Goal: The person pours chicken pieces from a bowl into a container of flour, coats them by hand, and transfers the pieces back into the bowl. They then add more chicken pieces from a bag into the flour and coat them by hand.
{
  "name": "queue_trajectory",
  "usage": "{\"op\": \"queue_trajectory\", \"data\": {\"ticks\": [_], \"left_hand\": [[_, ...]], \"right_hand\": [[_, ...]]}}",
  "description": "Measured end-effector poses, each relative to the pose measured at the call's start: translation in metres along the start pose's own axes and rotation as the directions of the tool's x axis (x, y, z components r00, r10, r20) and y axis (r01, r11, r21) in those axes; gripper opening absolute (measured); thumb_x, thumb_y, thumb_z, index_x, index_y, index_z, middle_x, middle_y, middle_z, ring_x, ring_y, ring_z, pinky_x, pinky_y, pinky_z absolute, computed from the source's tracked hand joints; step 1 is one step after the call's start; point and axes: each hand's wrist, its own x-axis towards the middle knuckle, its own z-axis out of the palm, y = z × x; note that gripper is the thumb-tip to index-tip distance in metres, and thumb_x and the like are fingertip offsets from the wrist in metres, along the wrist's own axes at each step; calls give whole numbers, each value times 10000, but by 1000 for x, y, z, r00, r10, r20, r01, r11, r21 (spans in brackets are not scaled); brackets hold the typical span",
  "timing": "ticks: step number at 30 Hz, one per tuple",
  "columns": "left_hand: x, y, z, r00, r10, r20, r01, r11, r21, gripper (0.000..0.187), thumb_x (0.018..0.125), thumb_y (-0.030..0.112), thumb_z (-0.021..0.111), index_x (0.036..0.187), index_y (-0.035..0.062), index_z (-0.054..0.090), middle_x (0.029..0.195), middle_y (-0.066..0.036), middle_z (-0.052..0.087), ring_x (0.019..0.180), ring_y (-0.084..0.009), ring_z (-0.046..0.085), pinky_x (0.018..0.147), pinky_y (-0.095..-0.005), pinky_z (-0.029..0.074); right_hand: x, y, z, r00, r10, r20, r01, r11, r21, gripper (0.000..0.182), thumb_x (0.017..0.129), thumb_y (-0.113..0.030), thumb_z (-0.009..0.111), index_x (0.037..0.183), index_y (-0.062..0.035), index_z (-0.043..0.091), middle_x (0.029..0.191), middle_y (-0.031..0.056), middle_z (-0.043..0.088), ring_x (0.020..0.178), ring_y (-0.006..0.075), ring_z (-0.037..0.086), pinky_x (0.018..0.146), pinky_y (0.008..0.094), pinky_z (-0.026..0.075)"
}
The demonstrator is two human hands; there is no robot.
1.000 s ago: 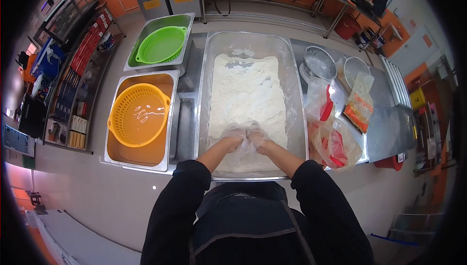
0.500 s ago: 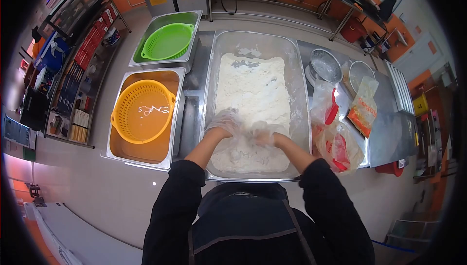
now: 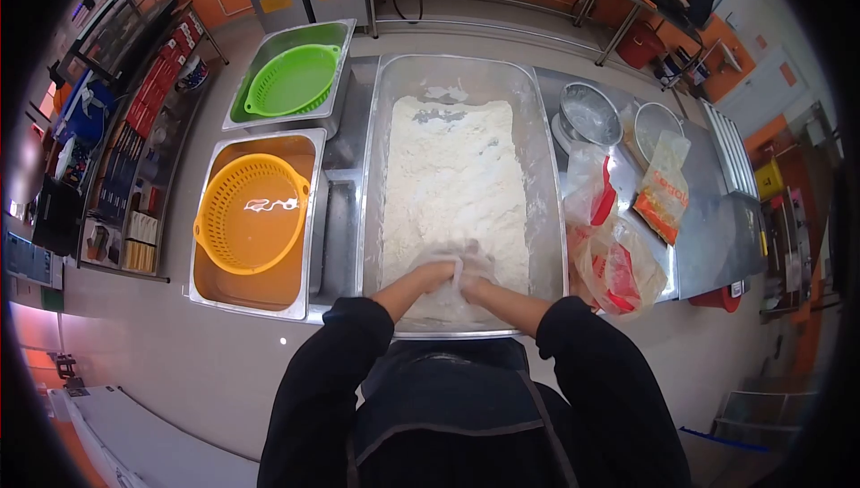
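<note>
A deep metal tray (image 3: 551,210) holds a broad bed of white flour (image 3: 457,166). My left hand (image 3: 437,271) and my right hand (image 3: 477,273), both in clear, flour-dusted plastic gloves, are together at the near part of this bed. They touch or nearly touch each other, wrists low over the tray's near side. Their fingers point away from me and are blurred and partly hidden, so I cannot make out whether flour or anything else is between them.
Left of the tray, an orange basket (image 3: 208,219) sits in a metal pan of orange liquid, with a green basket (image 3: 296,81) in another pan behind. On the right are a mesh sieve (image 3: 591,116), a second round strainer (image 3: 658,125), an orange-printed bag (image 3: 661,197) and red-marked plastic bags (image 3: 618,273).
Both hands have come closer together and nearer to my body through the flour. Before, they were apart, the left one further out. The camera view has shifted slightly.
</note>
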Motion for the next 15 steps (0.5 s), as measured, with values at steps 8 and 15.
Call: {"op": "queue_trajectory", "data": {"ticks": [8, 15], "left_hand": [[-12, 39, -5, 907, 284, -312, -134, 895, 425, 304, 751, 203, 509, 959, -15, 550, 980, -144, 540, 913, -219, 483, 792, -289, 369], [-41, 51, -51, 881, 466, -81, -46, 254, 966, 284, 738, 187, 440, 863, -27, 578, 913, -195, 561, 860, -267, 530, 759, -323, 400]], "right_hand": [[-29, -166, -88, 985, 88, -150, -169, 680, -714, 416, 837, -317, 323, 1085, -14, 463, 1090, 218, 473, 1009, 305, 465, 873, 349, 340], [-34, -170, -145, 944, 329, 3, -298, 858, -419, 468, 804, -280, 407, 1191, -22, 354, 1151, 207, 422, 1043, 263, 459, 873, 313, 348]]}}
